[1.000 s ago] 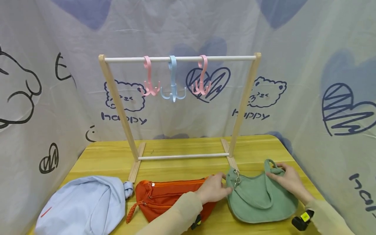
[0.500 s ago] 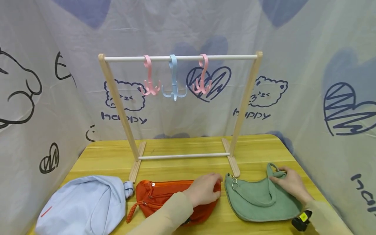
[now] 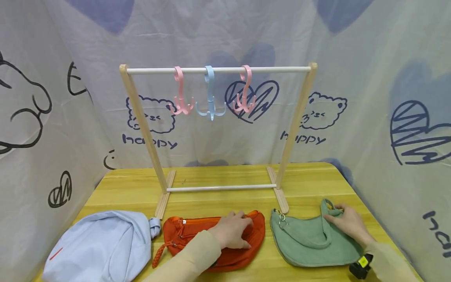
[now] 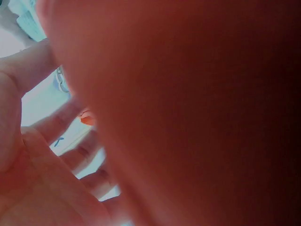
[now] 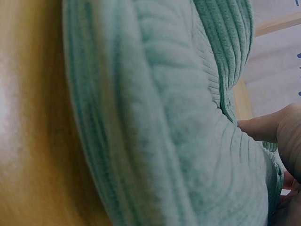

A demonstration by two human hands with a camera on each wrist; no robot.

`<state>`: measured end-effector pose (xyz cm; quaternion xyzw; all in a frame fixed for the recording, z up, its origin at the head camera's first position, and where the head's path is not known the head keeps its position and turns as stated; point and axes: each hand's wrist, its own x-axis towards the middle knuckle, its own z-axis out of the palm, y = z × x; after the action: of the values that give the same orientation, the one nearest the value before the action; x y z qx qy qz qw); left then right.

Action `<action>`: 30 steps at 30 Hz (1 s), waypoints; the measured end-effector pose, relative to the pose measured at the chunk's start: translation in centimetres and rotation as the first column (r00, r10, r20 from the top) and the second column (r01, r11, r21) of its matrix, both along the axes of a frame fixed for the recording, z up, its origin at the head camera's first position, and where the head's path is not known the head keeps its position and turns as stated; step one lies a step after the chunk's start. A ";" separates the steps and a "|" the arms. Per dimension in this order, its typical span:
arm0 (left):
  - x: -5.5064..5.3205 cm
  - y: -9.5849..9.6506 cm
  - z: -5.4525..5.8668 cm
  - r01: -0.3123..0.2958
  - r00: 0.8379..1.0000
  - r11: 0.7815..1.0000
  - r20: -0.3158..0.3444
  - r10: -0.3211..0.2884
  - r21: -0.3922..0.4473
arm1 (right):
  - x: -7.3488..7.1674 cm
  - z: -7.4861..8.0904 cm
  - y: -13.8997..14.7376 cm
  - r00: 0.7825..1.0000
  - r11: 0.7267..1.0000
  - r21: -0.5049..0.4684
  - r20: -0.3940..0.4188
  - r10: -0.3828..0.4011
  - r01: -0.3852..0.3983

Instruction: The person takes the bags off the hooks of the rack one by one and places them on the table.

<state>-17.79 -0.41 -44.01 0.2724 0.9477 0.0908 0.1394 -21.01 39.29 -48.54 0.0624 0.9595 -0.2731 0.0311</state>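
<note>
A green corduroy shoulder bag (image 3: 303,243) lies at the right of the table, its strap looped across its front. My right hand (image 3: 352,224) pinches the bag's upper right end by the strap, thumb in front; the other fingers are mostly hidden behind it. The red-orange waist bag (image 3: 253,239) lies in the middle, with a braided zip pull at its left. Over its right half is my left hand (image 3: 232,232), fingers spread and loosely bent. In the left wrist view, the red fabric (image 4: 178,113) fills most of the picture and hides the fingertips of the left hand (image 4: 51,165).
A pale blue bag (image 3: 102,243) lies at the left. Behind the bags stands a wooden rack (image 3: 151,141) with a white top bar. Two pink hooks (image 3: 181,98) and one blue hook (image 3: 210,98) hang from it. Printed cloth (image 3: 211,31) surrounds the wooden table (image 3: 218,176).
My left hand has let go of the green bag's left end and moved left over the red-orange waist bag. The green bag has shifted slightly; my right hand stays on it.
</note>
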 end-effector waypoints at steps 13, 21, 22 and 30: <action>0.1 0.4 -0.8 0.041 0.999 0.999 0.017 -0.041 -0.006 | -0.2 0.1 -0.1 0.999 1.000 0.021 0.039 0.004 -0.005; 0.2 1.0 -1.0 0.052 0.998 0.999 0.024 -0.052 -0.005 | -0.5 0.0 0.3 0.996 1.000 0.018 0.089 0.016 -0.018; 0.2 1.1 -1.0 0.051 0.998 0.999 0.028 -0.051 -0.003 | -0.5 0.0 0.4 0.995 1.000 0.017 0.094 0.017 -0.018; 0.3 1.3 -0.9 0.039 0.999 0.999 0.029 -0.039 0.012 | -0.8 -0.1 1.0 0.997 0.999 0.022 0.061 0.047 -0.048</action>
<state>-17.48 0.89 -44.90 0.2901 0.9396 0.0974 0.1534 -21.77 40.31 -48.67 0.0481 0.9624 -0.2592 0.0661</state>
